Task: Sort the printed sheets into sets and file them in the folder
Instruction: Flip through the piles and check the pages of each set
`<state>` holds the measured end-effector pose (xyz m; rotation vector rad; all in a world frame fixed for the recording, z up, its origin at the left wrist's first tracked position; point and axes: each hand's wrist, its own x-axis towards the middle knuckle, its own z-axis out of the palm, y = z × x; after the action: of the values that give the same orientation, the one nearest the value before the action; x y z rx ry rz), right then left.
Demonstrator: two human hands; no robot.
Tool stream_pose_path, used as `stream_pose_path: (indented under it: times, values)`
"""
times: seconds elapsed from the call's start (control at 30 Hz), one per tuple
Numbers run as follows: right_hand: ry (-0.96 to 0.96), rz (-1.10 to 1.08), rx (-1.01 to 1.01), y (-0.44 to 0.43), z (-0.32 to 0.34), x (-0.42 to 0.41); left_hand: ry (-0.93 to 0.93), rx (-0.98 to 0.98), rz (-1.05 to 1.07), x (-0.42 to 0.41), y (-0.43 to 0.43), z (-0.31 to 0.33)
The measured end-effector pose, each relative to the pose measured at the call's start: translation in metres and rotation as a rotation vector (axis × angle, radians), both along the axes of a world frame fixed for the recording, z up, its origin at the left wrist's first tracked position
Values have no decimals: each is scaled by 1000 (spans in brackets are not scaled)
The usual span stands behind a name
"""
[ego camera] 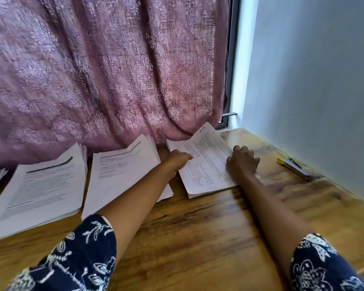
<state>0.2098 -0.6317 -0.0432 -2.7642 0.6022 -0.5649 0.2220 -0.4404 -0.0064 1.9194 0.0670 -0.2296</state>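
Reaching across the tabletop [198, 227], we are holding the right pile [206, 164] from both sides. Our left hand [178, 160] is pinching its left edge, thumb lying on the top sheet and the fingers seemingly tucked beneath. Our right hand [243, 161] is sitting at the right edge with bent fingers, though we cannot tell whether they are gripping or only pressing. The pile is lying at the back of the tabletop, its far corner lifting against the curtain [114, 70]. The middle pile [122, 173] is just beside it, and the left pile [40, 192] is further over.

We are judging the risks as these. Lifting with so loose a hold could be letting the lower sheets slide out and fan. Our left forearm is crossing the middle pile's corner, so drawing back carelessly could be dragging its top sheets and mixing the sets. The curtain could be snagging the raised corner. The stapler [293, 168] is lying well apart, and no folder is showing.
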Motion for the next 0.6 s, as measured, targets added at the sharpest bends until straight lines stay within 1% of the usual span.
stream_pose_path:
  times: [0.07,0.13,0.2,0.3,0.37,0.47,0.6]
  values:
    - [3,0,-77,1,0,-3,-32,83,-37,-4,0,2]
    - [-55,9,-127,1,4,-5,-98,146,-76,-7,4,5]
    - [-108,31,-168,6,9,-10,-186,197,-113,-21,16,13]
    - [-125,85,-194,22,12,-23,-342,272,-147,-49,44,22]
    - [-133,137,-180,39,13,-36,-441,329,-145,-74,69,23]
    - [-172,245,-172,77,21,-65,-524,363,-107,-112,117,17]
    - [-172,433,-183,146,27,-110,-606,379,17,-162,196,5]
